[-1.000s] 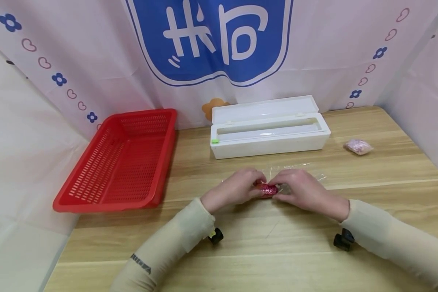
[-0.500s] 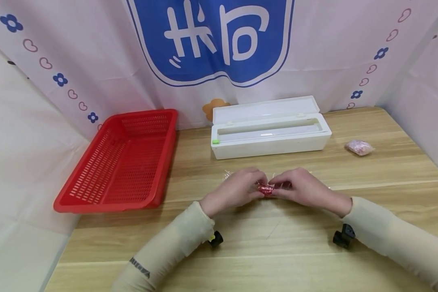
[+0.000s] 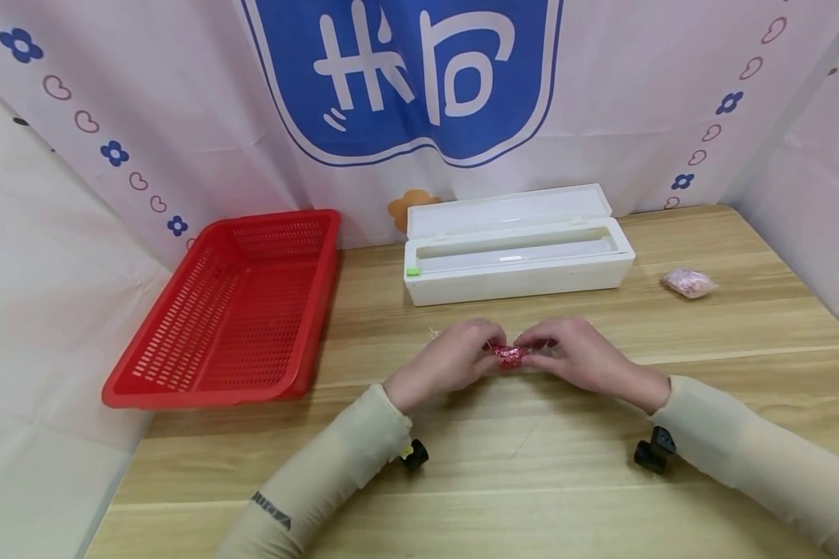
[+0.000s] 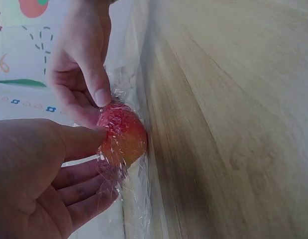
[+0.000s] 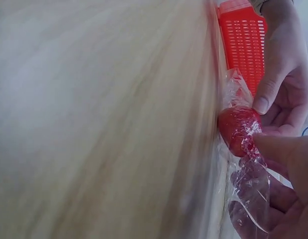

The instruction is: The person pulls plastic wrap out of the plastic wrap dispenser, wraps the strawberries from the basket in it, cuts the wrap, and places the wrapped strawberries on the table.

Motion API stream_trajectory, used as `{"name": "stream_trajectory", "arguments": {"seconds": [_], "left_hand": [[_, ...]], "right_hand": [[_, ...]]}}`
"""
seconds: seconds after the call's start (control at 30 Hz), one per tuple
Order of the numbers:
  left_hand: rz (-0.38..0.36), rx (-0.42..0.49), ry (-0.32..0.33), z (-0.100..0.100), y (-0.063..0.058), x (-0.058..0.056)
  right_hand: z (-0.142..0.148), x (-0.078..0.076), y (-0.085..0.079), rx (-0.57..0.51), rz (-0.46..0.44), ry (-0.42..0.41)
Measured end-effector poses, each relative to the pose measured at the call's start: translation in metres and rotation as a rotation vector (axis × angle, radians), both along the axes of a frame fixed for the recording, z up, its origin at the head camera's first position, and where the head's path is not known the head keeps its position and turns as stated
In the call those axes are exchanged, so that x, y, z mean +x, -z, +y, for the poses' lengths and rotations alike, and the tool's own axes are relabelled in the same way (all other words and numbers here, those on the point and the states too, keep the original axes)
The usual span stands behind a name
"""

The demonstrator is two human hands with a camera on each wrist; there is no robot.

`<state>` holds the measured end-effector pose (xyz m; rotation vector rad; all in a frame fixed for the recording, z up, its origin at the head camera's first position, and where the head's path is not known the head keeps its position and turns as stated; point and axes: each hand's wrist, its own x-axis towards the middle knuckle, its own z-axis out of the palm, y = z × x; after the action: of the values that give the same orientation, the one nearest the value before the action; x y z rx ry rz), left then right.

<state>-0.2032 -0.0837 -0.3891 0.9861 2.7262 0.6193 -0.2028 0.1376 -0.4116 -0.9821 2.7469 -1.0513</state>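
Note:
Between my two hands is a small rounded red thing, yellow-orange toward one end, like a fruit (image 4: 126, 137), wrapped in crinkled cling film (image 5: 249, 186). It lies low over the wooden table. My left hand (image 3: 456, 359) pinches the wrapped piece from the left with thumb and fingers. From the right, my right hand (image 3: 579, 355) pinches the gathered film at its other end. In the right wrist view, loose film trails over the right fingers and a twisted tail sticks out beyond the left thumb. The fingers partly hide the wrapped piece in the head view.
A white cling-film box (image 3: 520, 276) with its lid up stands behind my hands. The red perforated basket (image 3: 308, 326) is at the left. Another film-wrapped, pale pink piece (image 3: 689, 282) lies at the right on the wooden table (image 3: 531, 497). A printed curtain (image 3: 622, 101) hangs behind.
The film that spread out flat behind my hands has been drawn in around the red piece. My fingers have shifted slightly on it; the box, basket and pink piece have stayed put.

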Motion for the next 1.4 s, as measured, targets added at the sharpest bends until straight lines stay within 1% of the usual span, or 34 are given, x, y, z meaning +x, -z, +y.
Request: {"name": "stream_trajectory", "arguments": {"seconds": [0.1, 0.3, 0.43, 0.6, 0.67, 0.73, 0.87, 0.97, 1.17, 1.27, 1.4], "left_hand": [[0.019, -0.014, -0.009, 0.000, 0.000, 0.000], [0.087, -0.031, -0.010, 0.000, 0.000, 0.003], [0.098, -0.029, 0.001, 0.001, 0.002, 0.003], [0.088, -0.048, 0.007, 0.003, 0.005, 0.000], [0.072, -0.046, -0.001, 0.004, 0.006, -0.002], [0.054, -0.042, -0.012, 0.004, 0.007, -0.003], [0.019, -0.035, -0.038, 0.003, 0.007, -0.004], [0.028, -0.041, -0.044, 0.002, 0.007, -0.003], [0.091, -0.078, -0.037, 0.001, 0.005, -0.001], [0.080, -0.087, -0.051, 0.001, 0.005, -0.003], [0.056, -0.083, -0.069, 0.001, 0.006, -0.006]], "right_hand": [[-0.002, -0.002, 0.002, -0.010, -0.029, -0.001], [-0.002, -0.007, 0.004, 0.000, -0.077, 0.003], [-0.002, -0.009, 0.005, 0.005, -0.087, 0.012], [-0.003, -0.009, 0.006, 0.008, -0.018, 0.051], [-0.003, -0.009, 0.005, 0.005, 0.015, 0.056], [-0.003, -0.009, 0.005, -0.001, 0.029, 0.043], [-0.004, -0.008, 0.006, -0.001, 0.029, 0.005], [-0.004, -0.008, 0.007, 0.016, 0.026, -0.002], [-0.006, -0.009, 0.005, 0.052, 0.018, 0.018], [-0.008, -0.009, 0.002, 0.076, 0.052, 0.019], [-0.012, -0.010, 0.000, 0.096, 0.112, -0.011]]}}
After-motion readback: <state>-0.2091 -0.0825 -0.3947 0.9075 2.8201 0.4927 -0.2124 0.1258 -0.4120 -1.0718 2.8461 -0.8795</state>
